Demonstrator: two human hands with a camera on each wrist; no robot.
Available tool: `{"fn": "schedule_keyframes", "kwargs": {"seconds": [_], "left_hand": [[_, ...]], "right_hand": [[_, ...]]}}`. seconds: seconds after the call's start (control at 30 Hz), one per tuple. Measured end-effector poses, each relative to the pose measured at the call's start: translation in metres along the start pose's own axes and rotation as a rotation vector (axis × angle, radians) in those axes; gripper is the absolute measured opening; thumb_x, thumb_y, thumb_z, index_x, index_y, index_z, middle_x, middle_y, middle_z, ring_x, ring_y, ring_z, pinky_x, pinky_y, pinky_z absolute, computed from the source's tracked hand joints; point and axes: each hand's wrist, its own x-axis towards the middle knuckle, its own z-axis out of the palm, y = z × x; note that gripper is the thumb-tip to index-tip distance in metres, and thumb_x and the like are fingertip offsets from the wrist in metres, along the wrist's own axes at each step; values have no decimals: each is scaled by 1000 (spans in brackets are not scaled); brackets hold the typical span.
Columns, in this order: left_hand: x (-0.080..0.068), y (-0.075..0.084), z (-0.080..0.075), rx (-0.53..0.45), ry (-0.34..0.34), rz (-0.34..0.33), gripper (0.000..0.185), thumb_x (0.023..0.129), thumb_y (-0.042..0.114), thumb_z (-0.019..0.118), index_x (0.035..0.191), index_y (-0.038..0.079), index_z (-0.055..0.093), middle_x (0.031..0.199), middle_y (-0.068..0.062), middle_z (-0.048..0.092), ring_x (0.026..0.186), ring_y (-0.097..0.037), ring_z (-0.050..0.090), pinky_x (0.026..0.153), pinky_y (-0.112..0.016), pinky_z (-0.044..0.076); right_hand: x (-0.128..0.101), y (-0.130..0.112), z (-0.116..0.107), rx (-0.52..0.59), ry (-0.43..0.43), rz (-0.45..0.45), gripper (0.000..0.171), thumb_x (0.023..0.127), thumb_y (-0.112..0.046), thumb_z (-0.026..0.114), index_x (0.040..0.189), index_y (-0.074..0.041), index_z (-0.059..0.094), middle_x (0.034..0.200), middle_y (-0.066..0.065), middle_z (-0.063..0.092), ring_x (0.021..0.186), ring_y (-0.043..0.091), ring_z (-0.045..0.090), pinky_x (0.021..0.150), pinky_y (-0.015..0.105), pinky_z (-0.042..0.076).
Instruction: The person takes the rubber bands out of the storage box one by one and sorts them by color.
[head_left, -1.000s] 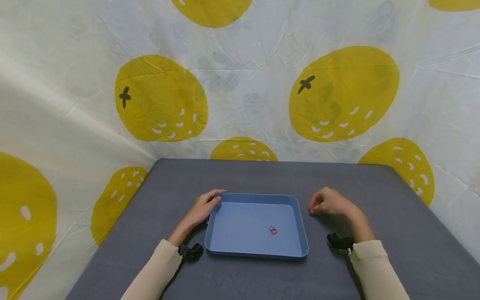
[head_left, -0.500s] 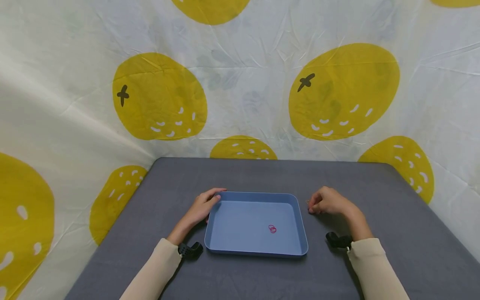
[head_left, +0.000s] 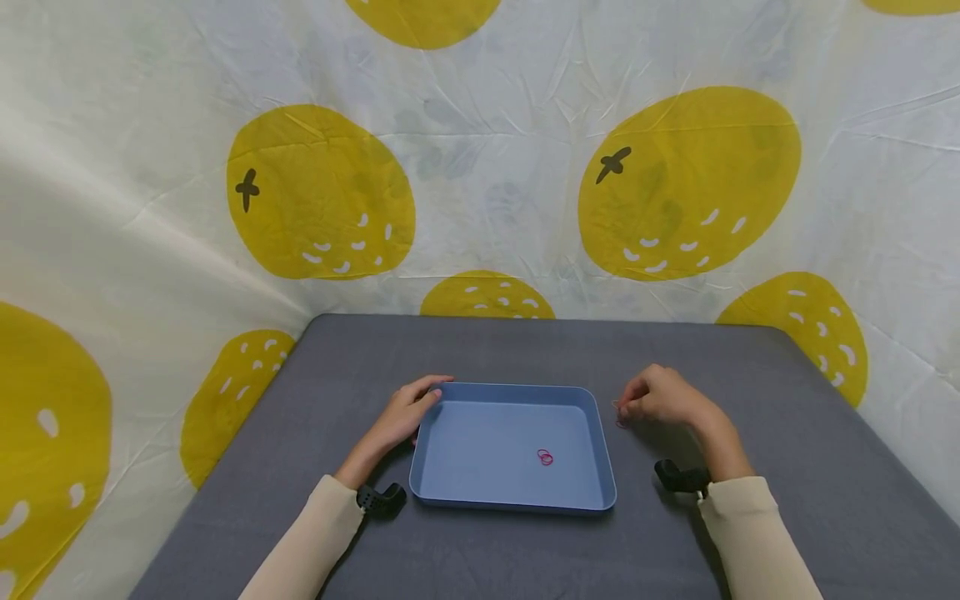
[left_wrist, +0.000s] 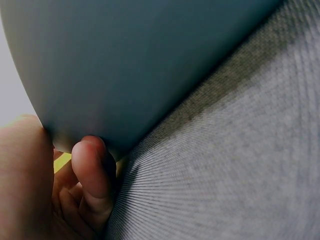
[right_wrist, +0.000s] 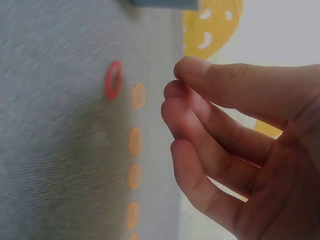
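Right hand [head_left: 663, 398] lifted slightly, left hand [head_left: 408, 414] gripping unlabelled blue tray [head_left: 450, 492]

right hand [right_wrist: 235, 150] is hovering with loosely curled fingers just right of a red band [right_wrist: 113, 79] lying above four orange bands [right_wrist: 134, 141].

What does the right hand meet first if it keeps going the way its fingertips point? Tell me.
Most likely the red rubber band on the grey table, just ahead of the right hand. A row of orange bands lies beside it. Depth is unclear; the blue tray comes after.
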Motion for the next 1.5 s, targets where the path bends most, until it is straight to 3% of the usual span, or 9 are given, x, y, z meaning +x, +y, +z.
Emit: {"fn": "schedule_keyframes", "kwargs": {"seconds": [0.27,0.43,0.73,0.93,1.2,1.5], "left_hand": [[0,1,1,-14,-23,3,33,111,32,50,142,32,62,129,-14,69,42,-21,54,41,-39,49],[1,0,2,-17,-25,11,34,111,32,50,142,32,62,130,-13,69,42,-19,53,41,-39,49],[1,-1,3,-14,-15,17,33,110,31,50,141,33,63,129,-12,69,45,-19,54,41,-38,48],[1,0,4,-17,-18,16,33,111,31,50,141,33,62,126,-14,70,41,-19,51,40,-39,49],[1,1,2,7,-5,13,33,111,31,50,141,32,63,133,-10,68,52,-19,58,43,-36,48],[0,0,0,-7,-6,12,33,110,31,51,141,31,63,131,-12,69,51,-22,58,42,-38,48]], "right_hand": [[-4,-29,-7,-99,54,-67,7,91,-11,76,92,-6,81,83,0,77,71,10,60,64,29,52],[-5,-56,-9,-140,75,-107,7,92,-10,75,90,-6,81,77,2,73,68,11,58,63,29,50],[6,-92,0,-126,88,-169,5,91,-9,77,91,-8,81,85,1,77,72,11,64,67,30,56],[23,-103,18,-66,28,-200,5,92,-11,78,89,-7,81,83,-1,75,72,11,62,67,29,55],[43,-100,46,-15,-106,-261,5,91,-9,77,90,-5,80,82,-1,76,72,6,65,69,26,57],[50,-97,63,-65,-226,-210,10,86,-5,81,78,-11,79,74,-4,70,67,7,55,63,24,48]]}}
